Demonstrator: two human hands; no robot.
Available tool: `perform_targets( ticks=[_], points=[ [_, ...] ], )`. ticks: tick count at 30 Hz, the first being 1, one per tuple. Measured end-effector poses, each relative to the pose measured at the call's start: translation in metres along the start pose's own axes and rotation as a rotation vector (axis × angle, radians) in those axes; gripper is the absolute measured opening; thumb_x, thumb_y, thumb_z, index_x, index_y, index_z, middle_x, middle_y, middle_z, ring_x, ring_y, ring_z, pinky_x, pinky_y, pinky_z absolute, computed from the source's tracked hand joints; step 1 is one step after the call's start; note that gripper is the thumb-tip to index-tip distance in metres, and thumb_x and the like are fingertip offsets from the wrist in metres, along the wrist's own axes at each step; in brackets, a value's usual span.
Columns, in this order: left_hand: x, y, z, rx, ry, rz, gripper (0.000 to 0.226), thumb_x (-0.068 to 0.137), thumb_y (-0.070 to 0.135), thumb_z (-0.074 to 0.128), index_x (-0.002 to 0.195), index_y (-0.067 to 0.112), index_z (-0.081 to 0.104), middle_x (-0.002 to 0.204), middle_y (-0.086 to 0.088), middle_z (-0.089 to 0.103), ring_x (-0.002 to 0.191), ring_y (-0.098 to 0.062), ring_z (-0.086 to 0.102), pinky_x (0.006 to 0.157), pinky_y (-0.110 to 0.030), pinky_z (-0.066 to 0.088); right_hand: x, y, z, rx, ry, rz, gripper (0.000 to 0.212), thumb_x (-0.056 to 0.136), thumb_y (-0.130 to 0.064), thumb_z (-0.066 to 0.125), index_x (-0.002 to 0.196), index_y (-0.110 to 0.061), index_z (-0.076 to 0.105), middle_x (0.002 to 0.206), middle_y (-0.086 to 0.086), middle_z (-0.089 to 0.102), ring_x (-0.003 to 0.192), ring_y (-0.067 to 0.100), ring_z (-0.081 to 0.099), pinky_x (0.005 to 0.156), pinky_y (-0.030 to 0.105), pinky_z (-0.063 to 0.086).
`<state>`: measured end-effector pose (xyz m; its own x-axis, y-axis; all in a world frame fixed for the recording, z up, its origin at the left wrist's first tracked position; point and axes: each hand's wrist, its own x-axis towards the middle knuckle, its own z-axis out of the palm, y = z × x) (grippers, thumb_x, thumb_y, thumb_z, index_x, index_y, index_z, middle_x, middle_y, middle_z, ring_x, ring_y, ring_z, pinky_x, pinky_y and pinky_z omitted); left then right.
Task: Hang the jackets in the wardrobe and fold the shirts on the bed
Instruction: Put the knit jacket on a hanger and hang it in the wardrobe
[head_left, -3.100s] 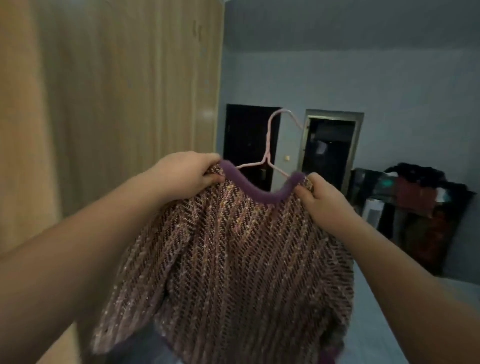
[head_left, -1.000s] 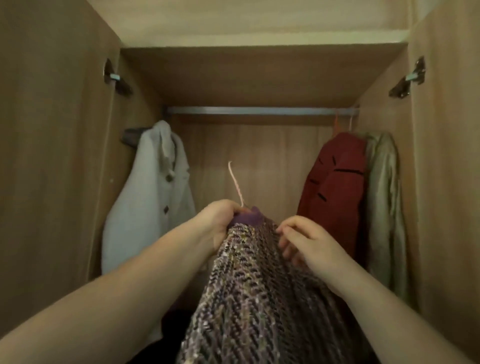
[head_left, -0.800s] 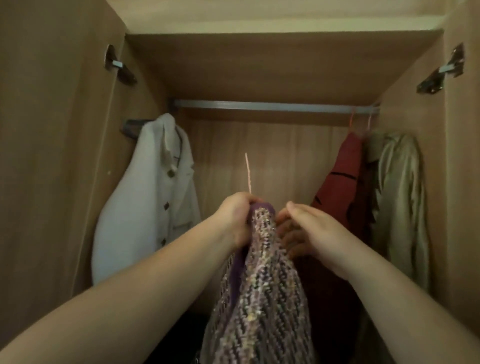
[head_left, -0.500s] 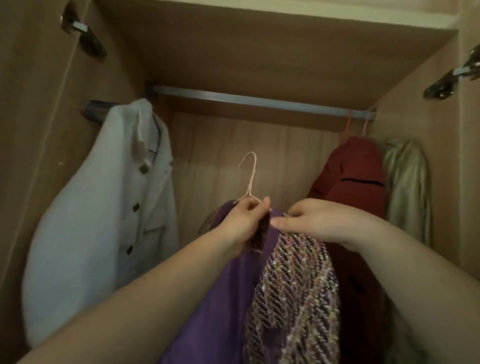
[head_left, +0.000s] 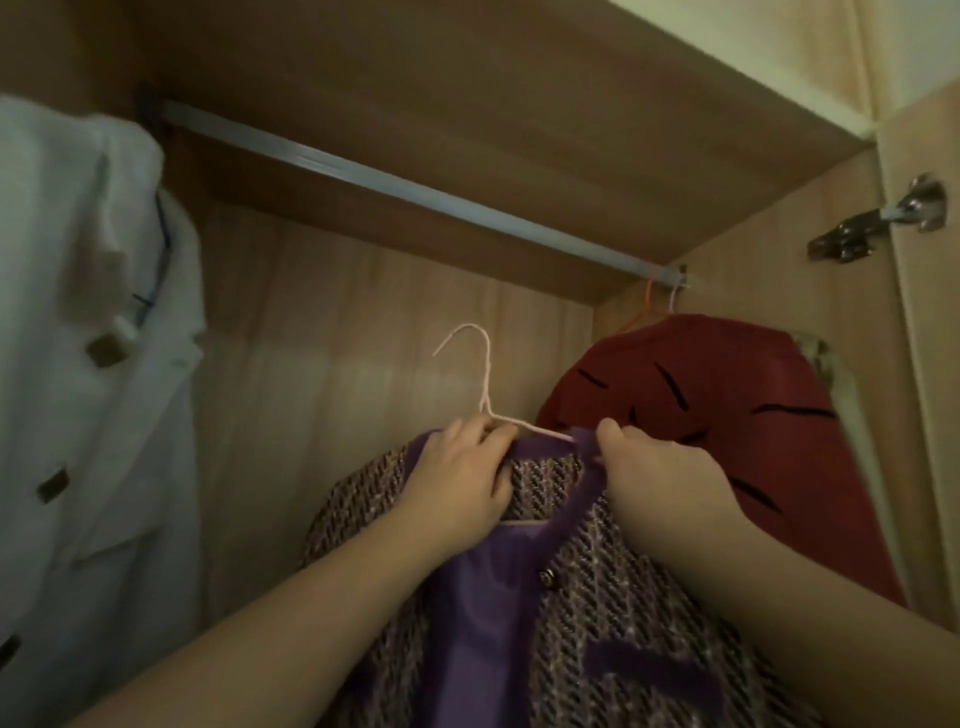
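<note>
Inside the open wardrobe (head_left: 467, 171), both hands are holding up a purple tweed jacket (head_left: 587, 597) on a thin pink wire hanger (head_left: 485, 379). The left hand (head_left: 460, 480) is curling shut around the jacket's collar and the hanger's shoulder wire, just below the neck of the hook. The right hand (head_left: 660, 483) is pinching the purple-trimmed collar edge together with the hanger's other arm. The jacket is hanging open at the front, showing its purple lining and a small metal button. The hook is pointing up and sitting well below the metal rail (head_left: 415, 195), not touching it. To the left, a white buttoned coat (head_left: 88, 415) is hanging on the rail, blurred at the frame edge. To the right, a red jacket with black dashes (head_left: 727, 415) is hanging from an orange hanger, just behind the right hand, with a beige garment (head_left: 831, 374) peeking out past it. A door hinge (head_left: 878, 221) is showing on the right side panel.
</note>
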<state>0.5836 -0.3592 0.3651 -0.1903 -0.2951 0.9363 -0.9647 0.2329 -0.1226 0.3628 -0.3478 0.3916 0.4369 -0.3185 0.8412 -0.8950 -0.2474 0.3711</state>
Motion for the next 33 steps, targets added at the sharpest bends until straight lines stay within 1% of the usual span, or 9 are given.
perform_targets(
  ticks=[4,6,10,15,17,20,24,28,33],
  points=[
    [0.011,-0.015,0.026,-0.004,0.096,0.146,0.049,0.082,0.031,0.052,0.13,0.021,0.053,0.133,-0.002,0.051,0.117,-0.023,0.051,0.097,-0.04,0.046,0.017,0.012,0.01,-0.059,-0.019,0.047,0.035,0.1,-0.035,0.032,0.133,-0.023,0.034,0.11,-0.003,0.058,0.09,0.023,0.067,0.058,0.035,0.036],
    [0.019,-0.021,0.043,0.004,0.109,0.175,0.049,0.083,0.034,0.054,0.131,0.023,0.052,0.138,-0.003,0.049,0.125,-0.024,0.048,0.104,-0.042,0.042,0.026,0.021,0.009,-0.075,-0.051,0.079,0.035,0.1,-0.033,0.031,0.133,-0.022,0.033,0.114,-0.003,0.057,0.094,0.025,0.067,0.06,0.035,0.037],
    [0.056,-0.022,0.073,0.043,0.057,0.237,0.057,0.09,0.046,0.046,0.145,0.031,0.044,0.157,-0.002,0.036,0.146,-0.024,0.029,0.119,-0.048,0.022,0.057,0.05,0.003,-0.082,-0.014,0.165,0.028,0.098,-0.031,0.033,0.124,-0.023,0.037,0.109,-0.001,0.059,0.093,0.03,0.066,0.062,0.037,0.039],
    [0.128,-0.012,0.094,0.144,0.042,0.258,0.061,0.095,0.053,0.035,0.153,0.038,0.028,0.162,0.001,0.027,0.15,-0.025,0.021,0.118,-0.061,0.011,0.1,0.094,-0.003,-0.127,0.064,0.249,0.008,0.098,-0.031,0.035,0.101,-0.024,0.039,0.09,-0.003,0.058,0.085,0.028,0.066,0.067,0.041,0.051],
    [0.158,-0.007,0.102,0.154,0.048,0.249,0.06,0.096,0.055,0.027,0.154,0.043,0.017,0.165,0.003,0.017,0.152,-0.024,0.012,0.117,-0.065,0.005,0.115,0.112,-0.003,-0.128,0.082,0.277,0.008,0.1,-0.031,0.033,0.099,-0.024,0.037,0.079,-0.005,0.051,0.082,0.028,0.065,0.065,0.039,0.048],
    [0.203,-0.003,0.111,0.148,0.056,0.24,0.059,0.097,0.055,0.015,0.154,0.046,0.001,0.167,0.007,0.002,0.153,-0.02,0.0,0.118,-0.062,-0.003,0.138,0.135,0.0,-0.142,0.111,0.299,0.011,0.101,-0.03,0.03,0.095,-0.023,0.036,0.08,-0.002,0.052,0.085,0.03,0.064,0.063,0.036,0.041],
    [0.239,-0.003,0.128,0.149,0.037,0.25,0.053,0.103,0.049,0.019,0.154,0.045,0.002,0.167,0.01,0.002,0.153,-0.019,0.001,0.118,-0.061,-0.001,0.156,0.154,0.012,-0.132,0.025,0.326,0.006,0.101,-0.028,0.035,0.1,-0.024,0.04,0.083,-0.003,0.053,0.085,0.027,0.062,0.065,0.036,0.043],
    [0.221,-0.01,0.161,0.094,-0.016,0.187,0.053,0.103,0.051,0.016,0.153,0.048,-0.001,0.166,0.01,-0.001,0.153,-0.017,-0.001,0.12,-0.058,0.0,0.155,0.15,0.043,-0.165,-0.004,0.279,0.01,0.1,-0.029,0.037,0.107,-0.025,0.043,0.09,-0.005,0.058,0.089,0.025,0.065,0.065,0.036,0.046],
    [0.183,-0.02,0.157,0.063,0.009,0.103,0.062,0.097,0.056,0.014,0.155,0.043,0.0,0.166,0.01,0.008,0.152,-0.011,0.003,0.122,-0.051,-0.002,0.133,0.134,0.06,-0.169,0.115,0.247,0.023,0.102,-0.036,0.034,0.117,-0.021,0.044,0.107,0.002,0.061,0.092,0.027,0.065,0.06,0.035,0.04]
  ],
)
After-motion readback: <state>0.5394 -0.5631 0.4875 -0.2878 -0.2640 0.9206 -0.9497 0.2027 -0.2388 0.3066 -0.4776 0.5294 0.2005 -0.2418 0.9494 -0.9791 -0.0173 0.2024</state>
